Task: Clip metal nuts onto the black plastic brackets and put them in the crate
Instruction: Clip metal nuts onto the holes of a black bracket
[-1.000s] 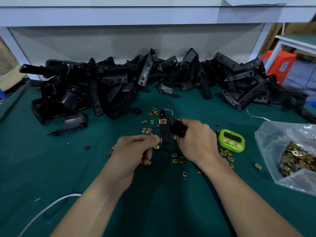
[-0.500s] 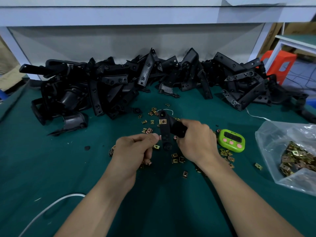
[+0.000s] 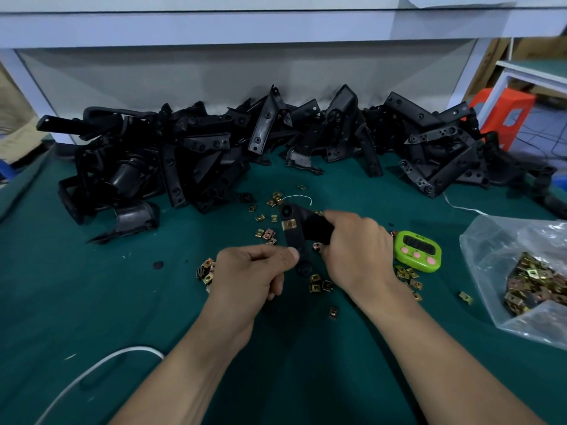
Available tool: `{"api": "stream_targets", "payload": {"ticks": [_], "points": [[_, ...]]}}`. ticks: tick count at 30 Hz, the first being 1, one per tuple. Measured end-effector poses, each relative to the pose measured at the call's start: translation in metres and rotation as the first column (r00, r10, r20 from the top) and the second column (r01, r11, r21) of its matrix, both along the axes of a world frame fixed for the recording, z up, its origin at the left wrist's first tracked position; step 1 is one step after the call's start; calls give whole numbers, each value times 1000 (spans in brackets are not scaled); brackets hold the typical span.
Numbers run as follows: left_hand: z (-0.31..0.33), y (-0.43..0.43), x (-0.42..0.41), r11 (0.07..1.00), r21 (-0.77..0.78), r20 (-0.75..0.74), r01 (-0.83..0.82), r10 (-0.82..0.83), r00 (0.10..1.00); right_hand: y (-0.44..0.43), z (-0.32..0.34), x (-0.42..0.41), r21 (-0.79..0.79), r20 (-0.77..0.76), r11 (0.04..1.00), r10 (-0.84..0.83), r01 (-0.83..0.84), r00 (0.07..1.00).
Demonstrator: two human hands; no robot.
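– Green matting covers the surface [image 3: 92, 302] beneath a white shelf [image 3: 276, 26]; where is the bracket?

– Over the middle of it, in both hands; the bracket [image 3: 298, 240] is black plastic, a narrow strip with a round eye at each end and a thicker body branching off to the right; one brass nut [image 3: 288, 224] is clipped on the strip just below the upper eye; whether the lower end touches the mat I cannot tell.

– And the hands?

– The right hand [image 3: 356, 250] is wrapped round the thick body; the left hand [image 3: 251, 271] has its fingers curled, thumb and forefinger pinching the strip's left edge below the nut; whether a second nut sits in that pinch I cannot tell.

– What lies around it?

– Loose nuts [image 3: 320, 283] are scattered on the mat close about both hands; a green timer [image 3: 417, 251] sits just right of the right hand; further right lies a clear bag [image 3: 491, 256] of more nuts, cut off by the picture's edge; a heap of black brackets [image 3: 214, 148] runs along the far side against a grey panel [image 3: 184, 78].

– Room to move?

– The broadest green lies left of the left hand, out to the surface's left edge, and near, between the forearms; a white cable [image 3: 92, 372] curls across the near left corner; an orange stool [image 3: 503, 115] stands beyond the far right corner.
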State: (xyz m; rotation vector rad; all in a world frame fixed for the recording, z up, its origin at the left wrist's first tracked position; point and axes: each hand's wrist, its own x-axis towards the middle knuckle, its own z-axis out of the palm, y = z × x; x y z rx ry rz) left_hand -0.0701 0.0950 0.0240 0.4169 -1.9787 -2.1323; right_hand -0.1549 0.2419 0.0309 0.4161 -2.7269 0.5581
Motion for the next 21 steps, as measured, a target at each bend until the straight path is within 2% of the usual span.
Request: {"api": "stream_targets", "payload": {"ticks": [4, 9, 13, 16, 21], "points": [[-3, 5, 1, 998, -47, -15, -30, 30, 999, -7, -5, 4, 19, 40, 1000, -13, 12, 999], [3, 5, 1, 996, -84, -1, -29, 29, 1000, -5, -7, 4, -60, 140, 998, 17, -8, 990], [7, 1, -1, 996, 89, 39, -29, 26, 999, -4, -3, 4, -141, 194, 990, 46, -18, 980], [8, 1, -1, 994, 105, 11, 35, -37, 999, -3, 2, 6, -143, 217, 990, 43, -12, 975], [13, 6, 3, 988, 131, -89, 80, -69, 994, -6, 14, 14, -167, 143, 986, 49, -25, 989]]}}
